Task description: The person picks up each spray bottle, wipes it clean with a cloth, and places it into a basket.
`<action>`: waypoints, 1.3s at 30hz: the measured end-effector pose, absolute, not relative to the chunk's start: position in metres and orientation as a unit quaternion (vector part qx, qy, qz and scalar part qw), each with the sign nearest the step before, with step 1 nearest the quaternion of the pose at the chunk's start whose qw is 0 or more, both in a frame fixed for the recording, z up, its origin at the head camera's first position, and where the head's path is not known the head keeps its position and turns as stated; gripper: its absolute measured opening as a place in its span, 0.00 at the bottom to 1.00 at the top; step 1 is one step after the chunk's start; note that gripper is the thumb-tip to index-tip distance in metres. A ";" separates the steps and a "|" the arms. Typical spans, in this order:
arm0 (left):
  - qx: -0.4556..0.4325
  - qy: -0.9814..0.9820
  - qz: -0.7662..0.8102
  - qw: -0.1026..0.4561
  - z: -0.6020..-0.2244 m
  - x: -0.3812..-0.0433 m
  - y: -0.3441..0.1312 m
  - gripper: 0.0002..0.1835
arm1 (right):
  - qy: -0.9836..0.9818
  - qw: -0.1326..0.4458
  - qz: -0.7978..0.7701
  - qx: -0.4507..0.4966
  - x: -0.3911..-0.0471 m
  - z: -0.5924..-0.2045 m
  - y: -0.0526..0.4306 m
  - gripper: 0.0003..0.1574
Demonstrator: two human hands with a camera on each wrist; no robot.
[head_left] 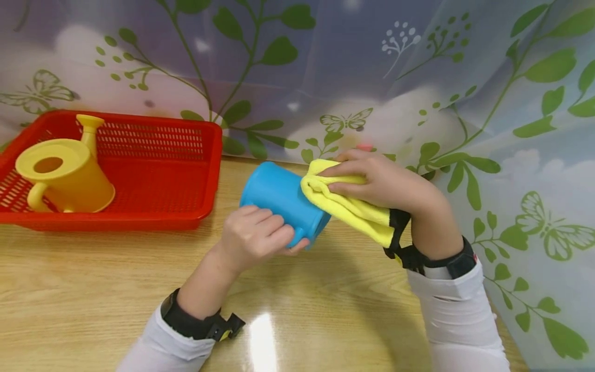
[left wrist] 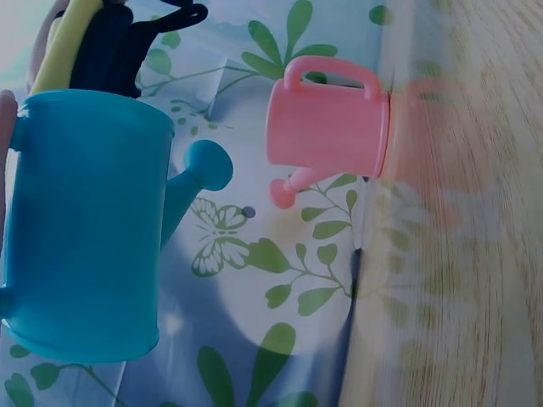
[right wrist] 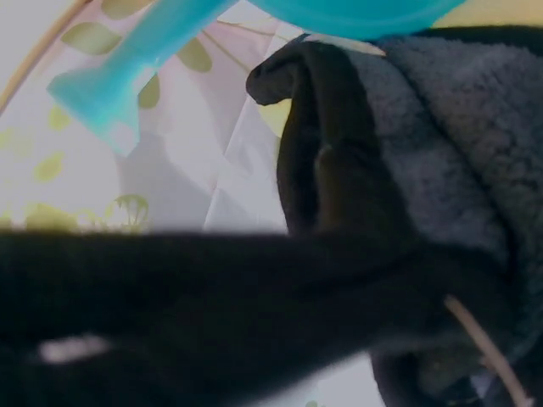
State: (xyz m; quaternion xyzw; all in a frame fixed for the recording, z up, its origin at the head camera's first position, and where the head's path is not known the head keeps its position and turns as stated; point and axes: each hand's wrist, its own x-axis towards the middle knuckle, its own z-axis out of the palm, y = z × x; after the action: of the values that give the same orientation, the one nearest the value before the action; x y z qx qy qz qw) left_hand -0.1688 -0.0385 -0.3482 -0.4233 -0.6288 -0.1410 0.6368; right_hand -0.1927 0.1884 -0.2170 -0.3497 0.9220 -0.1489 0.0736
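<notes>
A blue watering can (head_left: 279,192) is tilted above the table, with my left hand (head_left: 253,235) gripping its handle. In the left wrist view, the can's spout (left wrist: 197,170) points away to the right. My right hand (head_left: 372,175) holds a folded yellow cloth (head_left: 353,206) against the can's upper end. The cloth and a dark strap hide part of that end. The right wrist view is dark; the can's spout (right wrist: 127,85) shows at its upper left, beside the greyish cloth (right wrist: 458,127).
On the left, a red basket (head_left: 158,219) holds a yellow watering can (head_left: 79,175). A pink watering can (left wrist: 331,127) stands on the wooden table (head_left: 139,279) near the patterned curtain (head_left: 325,62), mostly hidden behind my right hand in the head view.
</notes>
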 end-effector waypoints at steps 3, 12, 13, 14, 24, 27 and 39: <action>-0.421 -0.630 -0.144 0.636 -0.348 -0.169 -0.040 0.24 | 0.920 0.063 -0.154 -0.355 -0.192 -0.219 0.194 0.21; -0.416 -0.626 -0.140 0.645 -0.348 -0.168 -0.040 0.24 | 0.919 0.068 -0.153 -0.357 -0.196 -0.220 0.192 0.21; -0.415 -0.624 -0.141 0.647 -0.348 -0.168 -0.040 0.24 | 0.920 0.069 -0.151 -0.355 -0.196 -0.220 0.190 0.22; -0.415 -0.621 -0.141 0.650 -0.348 -0.168 -0.040 0.24 | 0.920 0.069 -0.149 -0.356 -0.196 -0.219 0.189 0.22; -0.413 -0.602 -0.141 0.669 -0.347 -0.167 -0.037 0.23 | 0.916 0.079 -0.167 -0.357 -0.210 -0.219 0.174 0.21; -0.412 -0.599 -0.141 0.672 -0.347 -0.167 -0.037 0.23 | 0.913 0.093 -0.178 -0.355 -0.214 -0.220 0.166 0.22; -0.424 -0.589 -0.148 0.672 -0.346 -0.164 -0.033 0.23 | 0.912 0.126 -0.221 -0.322 -0.233 -0.228 0.141 0.24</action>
State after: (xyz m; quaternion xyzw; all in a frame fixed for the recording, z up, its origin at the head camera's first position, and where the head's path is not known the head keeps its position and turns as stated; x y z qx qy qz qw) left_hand -0.1645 -0.0335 -0.3464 -0.4238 -0.5890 -0.1483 0.6720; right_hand -0.2326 0.1408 -0.2276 -0.3220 0.9118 -0.2215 0.1259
